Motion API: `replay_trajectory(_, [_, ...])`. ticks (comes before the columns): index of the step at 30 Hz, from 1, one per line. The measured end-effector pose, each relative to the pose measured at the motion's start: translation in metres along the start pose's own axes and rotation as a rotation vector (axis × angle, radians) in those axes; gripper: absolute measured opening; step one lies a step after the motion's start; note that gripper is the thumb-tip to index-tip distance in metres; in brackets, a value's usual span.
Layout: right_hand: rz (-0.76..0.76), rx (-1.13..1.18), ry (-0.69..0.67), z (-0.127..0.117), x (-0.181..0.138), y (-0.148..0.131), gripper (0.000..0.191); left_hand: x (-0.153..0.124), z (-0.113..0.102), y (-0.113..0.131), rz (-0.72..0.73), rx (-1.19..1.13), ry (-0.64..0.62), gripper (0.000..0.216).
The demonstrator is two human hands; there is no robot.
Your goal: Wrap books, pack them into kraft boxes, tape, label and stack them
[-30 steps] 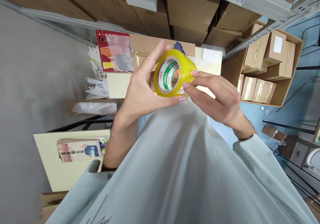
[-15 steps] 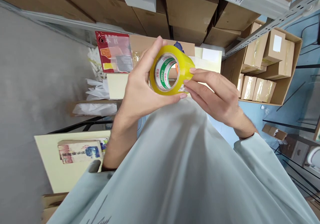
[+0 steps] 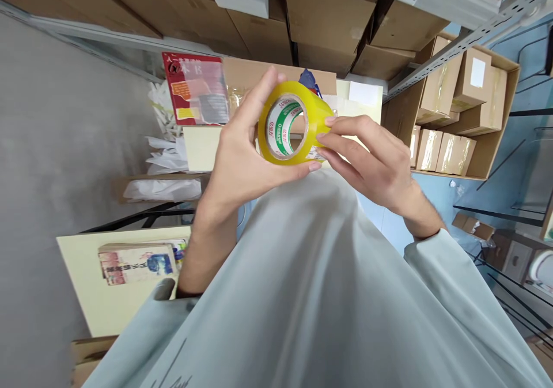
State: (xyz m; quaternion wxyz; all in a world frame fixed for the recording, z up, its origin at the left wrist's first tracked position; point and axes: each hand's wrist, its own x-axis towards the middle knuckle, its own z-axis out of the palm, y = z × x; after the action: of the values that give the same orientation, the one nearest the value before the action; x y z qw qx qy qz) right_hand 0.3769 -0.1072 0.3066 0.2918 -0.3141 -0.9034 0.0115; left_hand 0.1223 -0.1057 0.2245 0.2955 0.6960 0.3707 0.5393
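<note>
A roll of yellow packing tape (image 3: 317, 120) with a green and white core is held up in front of my chest. My left hand (image 3: 242, 157) grips it, fingers over the top rim and thumb under the bottom. My right hand (image 3: 371, 163) touches the roll's right side, its fingertips pinched on the outer layer of tape. My pale grey sleeves and shirt fill the lower part of the view.
Brown cartons (image 3: 328, 13) fill metal shelves ahead. An open carton (image 3: 505, 94) of small taped boxes stands at the right. A red book (image 3: 194, 88), white bags (image 3: 164, 146) and a cream board (image 3: 82, 284) with a book (image 3: 133, 261) lie to the left.
The tape roll has turned a little in my hands and shifted slightly left. My right fingertips stay on its outer edge.
</note>
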Motion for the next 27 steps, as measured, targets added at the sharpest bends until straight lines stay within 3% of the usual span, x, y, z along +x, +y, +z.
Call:
replay_trajectory(7, [-0.028, 0.038, -0.044, 0.004, 0.0, 0.006, 0.022, 0.001, -0.009, -0.002, -0.003, 0.059, -0.045, 0.135])
replay_trajectory(12, [-0.046, -0.058, -0.122, 0.002, 0.009, 0.009, 0.025, 0.004, -0.014, -0.008, 0.031, 0.129, -0.066, 0.141])
replay_trajectory(20, [-0.202, -0.343, -0.013, 0.005, 0.023, 0.006, 0.014, 0.003, -0.009, -0.005, 0.014, 0.094, -0.023, 0.131])
replay_trajectory(25, [-0.209, -0.349, -0.111, 0.001, 0.026, 0.006, 0.017, 0.0, -0.009, -0.013, 0.018, 0.038, -0.056, 0.135])
replay_trajectory(27, [-0.257, -0.357, -0.09, 0.0, 0.028, 0.007, 0.018, 0.001, -0.01, -0.014, 0.023, 0.017, -0.08, 0.137])
